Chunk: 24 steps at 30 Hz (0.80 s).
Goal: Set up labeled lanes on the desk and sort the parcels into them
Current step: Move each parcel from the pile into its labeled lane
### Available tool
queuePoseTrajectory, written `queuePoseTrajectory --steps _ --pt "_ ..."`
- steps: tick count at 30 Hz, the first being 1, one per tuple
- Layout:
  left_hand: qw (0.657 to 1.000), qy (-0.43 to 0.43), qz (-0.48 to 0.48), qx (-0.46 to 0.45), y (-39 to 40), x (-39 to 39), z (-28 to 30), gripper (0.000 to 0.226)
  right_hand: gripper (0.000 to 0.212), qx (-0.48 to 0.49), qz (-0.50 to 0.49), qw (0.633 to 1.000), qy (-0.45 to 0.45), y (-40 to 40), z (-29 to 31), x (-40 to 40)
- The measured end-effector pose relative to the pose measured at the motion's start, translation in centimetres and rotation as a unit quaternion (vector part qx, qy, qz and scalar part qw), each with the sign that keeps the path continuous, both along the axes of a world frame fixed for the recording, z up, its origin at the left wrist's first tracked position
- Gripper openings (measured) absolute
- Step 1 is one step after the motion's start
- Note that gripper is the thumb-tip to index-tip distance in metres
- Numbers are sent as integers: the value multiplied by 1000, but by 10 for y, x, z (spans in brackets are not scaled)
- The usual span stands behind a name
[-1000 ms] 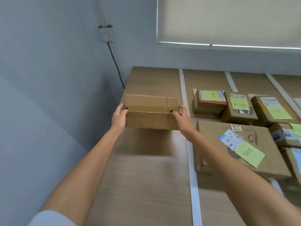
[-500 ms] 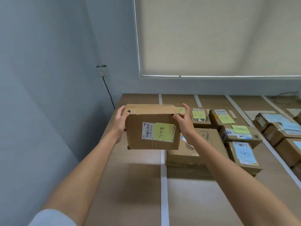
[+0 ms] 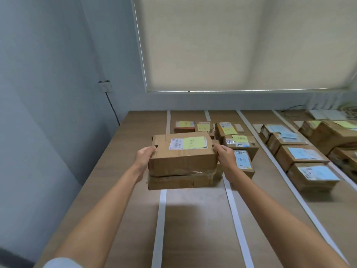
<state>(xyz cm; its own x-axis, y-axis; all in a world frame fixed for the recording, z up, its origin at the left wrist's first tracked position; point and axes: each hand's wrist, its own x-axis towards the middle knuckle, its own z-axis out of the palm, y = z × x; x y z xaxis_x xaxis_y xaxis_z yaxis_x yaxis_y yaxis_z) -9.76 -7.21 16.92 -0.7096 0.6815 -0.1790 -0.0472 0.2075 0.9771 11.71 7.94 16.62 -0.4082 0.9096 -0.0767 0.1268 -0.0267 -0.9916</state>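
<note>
Both hands — left hand [image 3: 144, 157] and right hand [image 3: 225, 156] — grip the yellow-noted parcel [image 3: 183, 157] by its ends, steadying it atop the larger box [image 3: 179, 180] in the yellow-note lane on the tabletop [image 3: 193, 219].

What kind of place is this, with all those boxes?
Probably an office or mailroom used for sorting parcels. A desk is split into lanes by white tape strips, taped parcels with yellow notes or blue notes fill them, and both hands hold another box.
</note>
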Motion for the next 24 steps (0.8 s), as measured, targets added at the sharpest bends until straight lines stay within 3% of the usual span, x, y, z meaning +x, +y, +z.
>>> queuePoseTrajectory --steps 4,9,17,24 --pt "998 -32 -47 -40 -8 37 -16 26 12 -38 1 999 -11 -12 -23 23" --pt "995 -42 -56 -65 -14 61 -40 44 51 -75 26 996 -39 -22 -43 51" --pt "993 -71 -58 -78 -9 80 -62 54 55 -85 29 994 -61 -26 -61 68" --pt "991 -68 -46 -109 -3 75 -92 68 64 -155 52 976 -141 -27 -98 61"
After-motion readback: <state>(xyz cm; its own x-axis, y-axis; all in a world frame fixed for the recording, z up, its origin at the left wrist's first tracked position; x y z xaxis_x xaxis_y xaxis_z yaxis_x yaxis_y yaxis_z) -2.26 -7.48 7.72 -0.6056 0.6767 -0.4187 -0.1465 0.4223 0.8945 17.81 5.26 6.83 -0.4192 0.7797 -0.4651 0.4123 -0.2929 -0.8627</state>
